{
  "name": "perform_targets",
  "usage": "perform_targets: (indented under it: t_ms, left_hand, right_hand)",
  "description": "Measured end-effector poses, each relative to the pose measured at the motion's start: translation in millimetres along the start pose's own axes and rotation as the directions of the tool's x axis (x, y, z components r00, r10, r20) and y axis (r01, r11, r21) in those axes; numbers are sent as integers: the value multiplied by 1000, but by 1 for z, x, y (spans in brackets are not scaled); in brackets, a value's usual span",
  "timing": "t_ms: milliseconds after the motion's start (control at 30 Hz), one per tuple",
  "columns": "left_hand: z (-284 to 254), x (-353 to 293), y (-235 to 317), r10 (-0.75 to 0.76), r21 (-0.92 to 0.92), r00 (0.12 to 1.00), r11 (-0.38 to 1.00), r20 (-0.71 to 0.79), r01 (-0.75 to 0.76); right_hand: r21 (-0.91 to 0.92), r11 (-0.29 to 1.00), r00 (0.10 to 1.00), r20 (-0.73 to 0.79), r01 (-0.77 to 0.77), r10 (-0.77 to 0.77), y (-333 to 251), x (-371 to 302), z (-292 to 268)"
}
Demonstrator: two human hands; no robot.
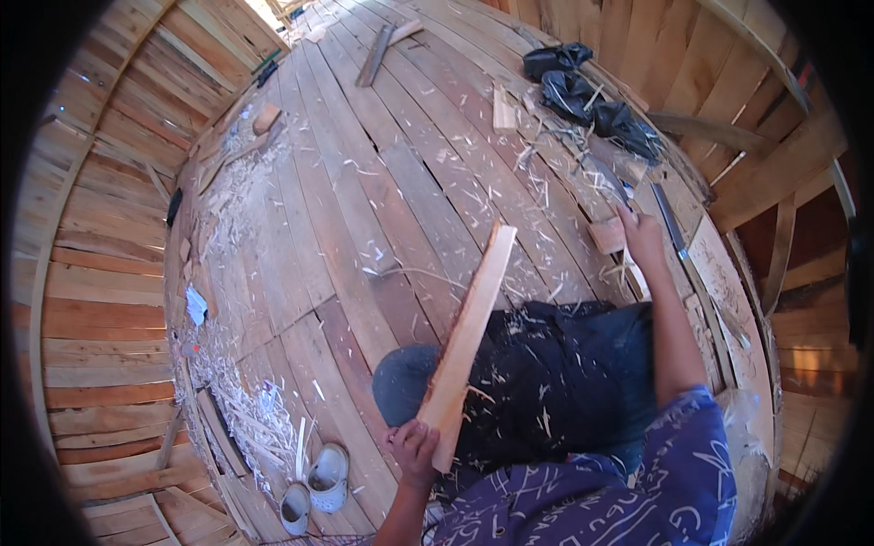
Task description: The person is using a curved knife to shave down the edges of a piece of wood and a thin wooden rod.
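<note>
A long pale strip of wood [473,337], with bark along one edge, lies slanted across my lap. My left hand [414,450] is closed round its near end. Out to the right, my right hand [645,241] grips the handle of a knife [604,175], whose blade points away to the upper left. Beside that hand, a long dark flat tool [669,218] rests along the floor's right side; its kind is unclear. A short wood block [608,235] sits just left of my right wrist.
Black plastic bags [569,96] lie at the far right by the plank wall. Wood shavings [264,419] heap along the left, near a pair of clogs [328,475]. Loose boards [375,55] rest on the far plank floor [364,218].
</note>
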State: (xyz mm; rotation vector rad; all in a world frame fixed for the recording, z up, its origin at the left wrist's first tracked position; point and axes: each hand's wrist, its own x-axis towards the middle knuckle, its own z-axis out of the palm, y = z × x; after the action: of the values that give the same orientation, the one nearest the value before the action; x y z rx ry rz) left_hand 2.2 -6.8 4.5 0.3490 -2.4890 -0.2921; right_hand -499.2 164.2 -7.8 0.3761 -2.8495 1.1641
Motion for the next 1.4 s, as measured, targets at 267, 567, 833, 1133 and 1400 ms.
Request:
perform_targets:
  t_ms: [267,567,833,1133,1400]
  left_hand:
    - [-2,12,7,-35,-20,999,999,1,35]
    - [-5,10,8,-11,95,996,995,90,3]
    - [-2,3,-3,0,14,999,1000,41,-1]
    - [4,4,1,-27,-30,999,999,-21,26]
    - [-3,6,1,-9,83,995,997,97,1]
  right_hand:
    - [152,972,716,657,182,-237,-93,-146,-24]
    - [72,946,632,728,317,-267,-89,-111,21]
    - [67,979,937,310,-191,162,11,-10,33]
    - [274,954,621,729,122,-289,-95,-143,-7]
    - [151,872,476,788,466,-390,-89,-120,33]
